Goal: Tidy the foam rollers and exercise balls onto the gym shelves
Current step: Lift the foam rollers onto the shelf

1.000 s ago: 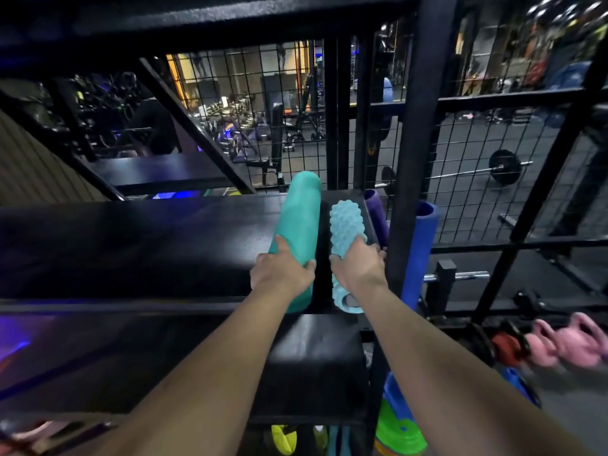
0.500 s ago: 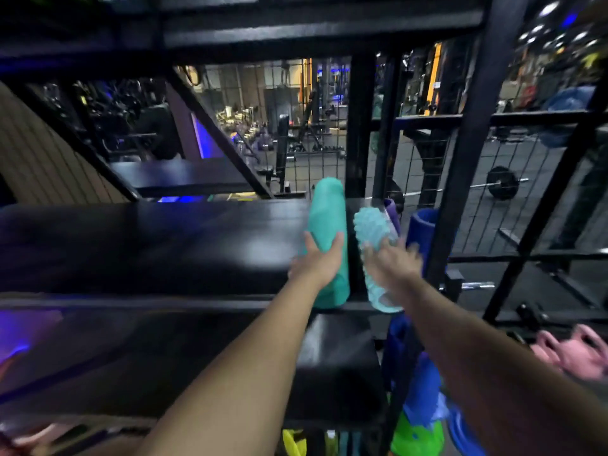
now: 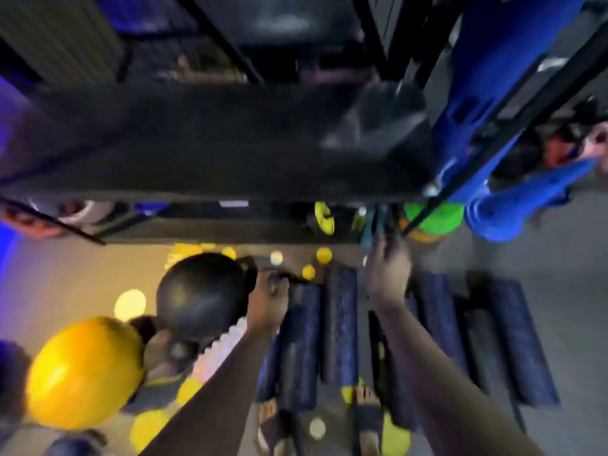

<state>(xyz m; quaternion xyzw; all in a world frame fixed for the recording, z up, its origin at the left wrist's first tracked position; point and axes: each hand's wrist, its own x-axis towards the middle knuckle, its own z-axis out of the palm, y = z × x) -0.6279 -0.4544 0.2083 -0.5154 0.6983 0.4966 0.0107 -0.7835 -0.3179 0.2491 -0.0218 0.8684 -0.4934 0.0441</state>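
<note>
Head view, blurred: dark blue speckled foam rollers [image 3: 340, 324] lie side by side on the floor near the black shelf [image 3: 210, 153], with a smooth black ball [image 3: 200, 294] and a glossy yellow ball [image 3: 82, 370] to their left. The left hand [image 3: 267, 302] and right hand [image 3: 388, 274] hover above the rollers. I cannot tell how their fingers lie, or whether they hold anything.

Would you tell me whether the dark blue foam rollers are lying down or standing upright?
Lying down: the dark blue foam rollers lie side by side, lengthwise on the floor in front of the black shelf.
</note>
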